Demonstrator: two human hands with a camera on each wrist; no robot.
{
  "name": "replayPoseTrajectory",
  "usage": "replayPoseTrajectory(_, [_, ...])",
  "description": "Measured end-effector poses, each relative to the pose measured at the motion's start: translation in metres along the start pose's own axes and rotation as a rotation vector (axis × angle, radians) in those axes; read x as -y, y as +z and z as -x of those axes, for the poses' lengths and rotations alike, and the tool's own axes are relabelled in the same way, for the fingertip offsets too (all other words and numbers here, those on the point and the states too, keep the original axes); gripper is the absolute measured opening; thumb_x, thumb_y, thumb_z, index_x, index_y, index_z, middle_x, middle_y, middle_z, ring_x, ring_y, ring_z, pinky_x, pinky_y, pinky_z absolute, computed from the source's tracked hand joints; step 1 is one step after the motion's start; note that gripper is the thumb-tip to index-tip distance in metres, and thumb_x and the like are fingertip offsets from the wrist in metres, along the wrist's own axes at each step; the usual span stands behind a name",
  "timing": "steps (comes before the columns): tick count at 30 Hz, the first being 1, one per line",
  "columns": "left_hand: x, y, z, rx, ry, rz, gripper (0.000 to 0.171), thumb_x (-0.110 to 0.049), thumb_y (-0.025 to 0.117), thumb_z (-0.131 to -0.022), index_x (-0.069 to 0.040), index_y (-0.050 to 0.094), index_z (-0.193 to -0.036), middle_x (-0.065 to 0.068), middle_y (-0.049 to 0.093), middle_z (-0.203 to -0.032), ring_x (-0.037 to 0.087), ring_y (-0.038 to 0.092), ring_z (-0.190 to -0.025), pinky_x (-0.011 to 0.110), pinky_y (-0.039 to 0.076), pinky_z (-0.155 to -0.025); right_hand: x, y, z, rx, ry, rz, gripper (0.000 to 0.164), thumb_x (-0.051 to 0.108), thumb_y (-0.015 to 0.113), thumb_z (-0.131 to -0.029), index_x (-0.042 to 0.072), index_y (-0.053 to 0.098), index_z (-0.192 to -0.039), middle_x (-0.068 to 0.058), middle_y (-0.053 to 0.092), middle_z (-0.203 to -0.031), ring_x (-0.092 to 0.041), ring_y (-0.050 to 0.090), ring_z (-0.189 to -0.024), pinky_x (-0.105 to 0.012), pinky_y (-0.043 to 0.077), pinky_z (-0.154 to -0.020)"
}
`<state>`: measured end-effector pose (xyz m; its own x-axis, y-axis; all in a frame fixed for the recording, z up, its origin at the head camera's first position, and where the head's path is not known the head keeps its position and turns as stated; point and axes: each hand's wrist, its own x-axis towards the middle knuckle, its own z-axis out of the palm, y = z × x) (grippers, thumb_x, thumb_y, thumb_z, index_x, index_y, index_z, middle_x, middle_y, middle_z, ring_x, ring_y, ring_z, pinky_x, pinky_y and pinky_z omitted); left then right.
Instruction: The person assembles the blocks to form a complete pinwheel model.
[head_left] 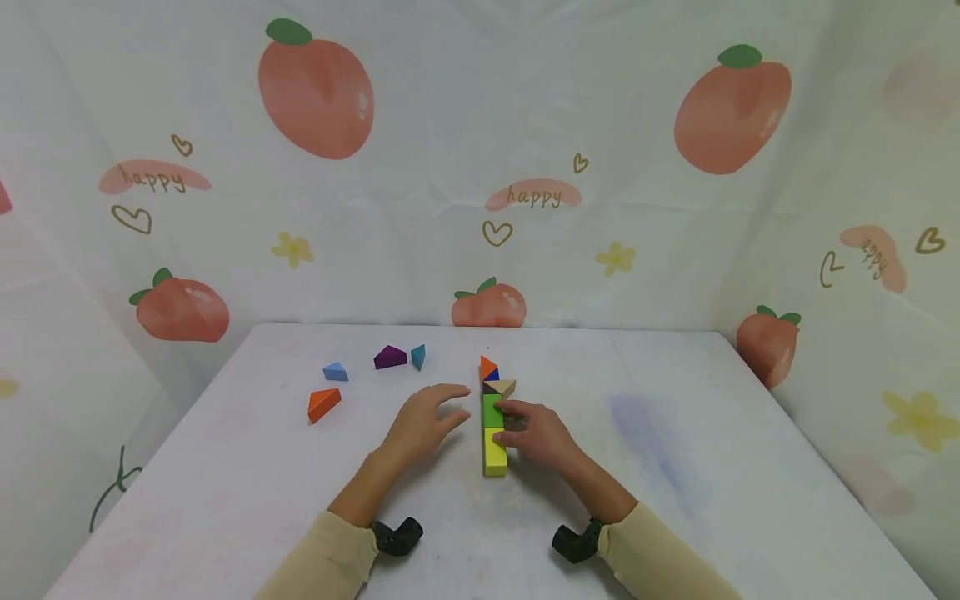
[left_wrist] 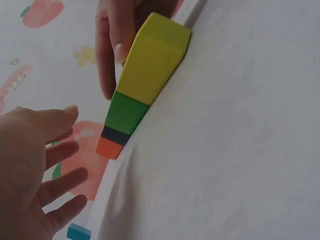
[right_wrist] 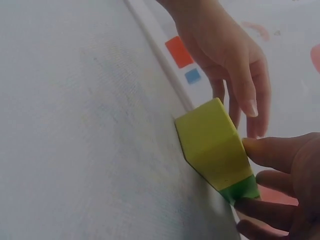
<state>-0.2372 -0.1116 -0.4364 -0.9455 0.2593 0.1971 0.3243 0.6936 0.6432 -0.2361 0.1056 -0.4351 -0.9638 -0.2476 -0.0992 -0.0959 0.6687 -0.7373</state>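
A yellow block [head_left: 495, 452] and a green block [head_left: 492, 410] stand end to end in a row. Past them come a tan triangular block [head_left: 500, 387], a blue piece [head_left: 492, 375] and an orange triangular block [head_left: 488, 367]. My right hand [head_left: 542, 433] touches the row from the right, its thumb at the yellow block and a finger at the green one. On the other side, my left hand [head_left: 425, 425] is held just apart from the row with its fingers spread and nothing in them. In the left wrist view that hand [left_wrist: 35, 165] looks relaxed.
Loose blocks lie at the table's back left: an orange one [head_left: 324, 405], a light blue triangle [head_left: 336, 372], a purple one [head_left: 390, 357] and a teal one [head_left: 418, 357]. A fruit-patterned cloth [head_left: 420, 208] hangs behind the white table [head_left: 720, 467].
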Motion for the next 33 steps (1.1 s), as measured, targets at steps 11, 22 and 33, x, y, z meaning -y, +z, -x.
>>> replayPoseTrajectory(11, [0.014, -0.012, -0.012, -0.051, 0.025, -0.082, 0.029, -0.027, 0.068, -0.093, -0.018, 0.070, -0.120, -0.002, 0.065, -0.124, 0.023, 0.053, -0.123, 0.048, 0.042, -0.102, -0.002, -0.001, -0.001, 0.009, -0.001, -0.007, 0.052, 0.028, 0.077, -0.084, 0.019, 0.061, -0.133, -0.007, 0.062, -0.128, -0.031, 0.052, -0.122, -0.051, 0.045, -0.096])
replayPoseTrajectory(22, [0.031, -0.026, -0.031, -0.077, 0.052, -0.234, 0.022, -0.023, 0.070, -0.091, -0.019, 0.074, -0.113, 0.000, 0.070, -0.112, 0.025, 0.057, -0.114, 0.046, 0.045, -0.099, -0.002, 0.000, -0.002, 0.015, -0.005, -0.020, 0.052, 0.026, 0.077, -0.085, 0.018, 0.061, -0.134, -0.006, 0.065, -0.124, -0.031, 0.051, -0.124, -0.052, 0.043, -0.099])
replayPoseTrajectory(33, [0.039, -0.039, -0.048, -0.198, 0.159, -0.324, 0.017, -0.018, 0.074, -0.087, -0.015, 0.077, -0.103, -0.002, 0.070, -0.087, 0.019, 0.052, -0.081, 0.033, 0.046, -0.069, -0.001, 0.001, -0.001, 0.024, 0.004, -0.033, 0.052, 0.025, 0.076, -0.085, 0.018, 0.060, -0.135, -0.007, 0.064, -0.125, -0.031, 0.052, -0.123, -0.050, 0.045, -0.097])
